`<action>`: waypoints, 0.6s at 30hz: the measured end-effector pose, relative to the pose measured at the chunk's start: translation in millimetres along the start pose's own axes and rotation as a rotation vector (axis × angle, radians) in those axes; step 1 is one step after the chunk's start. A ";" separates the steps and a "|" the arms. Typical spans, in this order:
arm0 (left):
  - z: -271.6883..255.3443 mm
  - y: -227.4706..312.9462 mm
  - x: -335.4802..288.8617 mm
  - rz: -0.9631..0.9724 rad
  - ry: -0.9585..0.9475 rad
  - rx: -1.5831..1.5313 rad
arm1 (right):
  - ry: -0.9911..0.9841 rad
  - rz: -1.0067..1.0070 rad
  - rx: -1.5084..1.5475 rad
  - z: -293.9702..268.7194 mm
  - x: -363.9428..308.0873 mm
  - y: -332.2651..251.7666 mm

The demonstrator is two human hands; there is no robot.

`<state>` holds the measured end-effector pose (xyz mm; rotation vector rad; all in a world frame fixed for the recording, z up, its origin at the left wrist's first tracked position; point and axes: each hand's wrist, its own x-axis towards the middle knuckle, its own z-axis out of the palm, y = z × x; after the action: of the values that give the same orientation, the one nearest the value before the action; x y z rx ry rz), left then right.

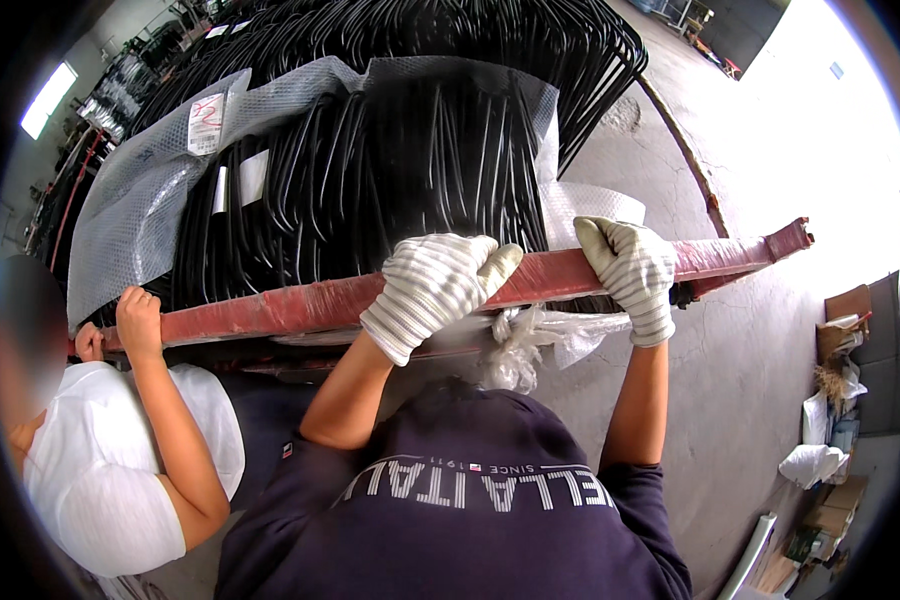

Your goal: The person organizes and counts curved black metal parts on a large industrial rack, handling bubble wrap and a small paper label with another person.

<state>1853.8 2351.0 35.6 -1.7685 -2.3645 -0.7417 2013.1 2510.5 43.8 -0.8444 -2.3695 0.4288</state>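
Note:
A long red metal bar (320,303), covered with clear film, runs across in front of me. My left hand (432,285), in a striped white and grey glove, is closed over its middle. Further right, my right hand (632,272) wears a matching glove and grips the same bar, thumb along the near side. Behind the bar, many bent black tubes (440,160) stand packed in rows. Knotted clear plastic film (518,350) hangs below the bar between my arms.
At my left a co-worker in a white shirt (120,460) has both hands on the bar. Bubble wrap (135,205) with a paper label (205,123) drapes over the tubes. Cardboard boxes (840,505) and white bags (812,463) lie at the right. A rusty curved bar (685,150) stands beyond.

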 end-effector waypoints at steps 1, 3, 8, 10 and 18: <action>0.7 0.0 -0.2 0.001 -0.005 -0.008 | 0.009 -0.013 -0.022 0.8 -0.3 2.3; 1.7 -1.4 -0.3 -0.007 -0.010 -0.015 | -0.021 0.013 0.004 1.1 1.4 2.1; 5.0 -1.5 2.0 0.004 -0.006 -0.031 | 0.014 -0.024 -0.019 -0.3 -0.6 4.3; 3.4 -2.2 1.3 0.011 0.012 -0.033 | 0.044 -0.074 -0.052 1.5 0.1 7.0; 4.1 -2.2 0.3 0.019 0.006 0.044 | 0.073 -0.129 -0.051 4.9 -0.2 10.1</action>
<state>1852.5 2352.5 31.4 -1.7666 -2.3379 -0.6859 2014.9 2517.4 35.2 -0.7125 -2.3594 0.2809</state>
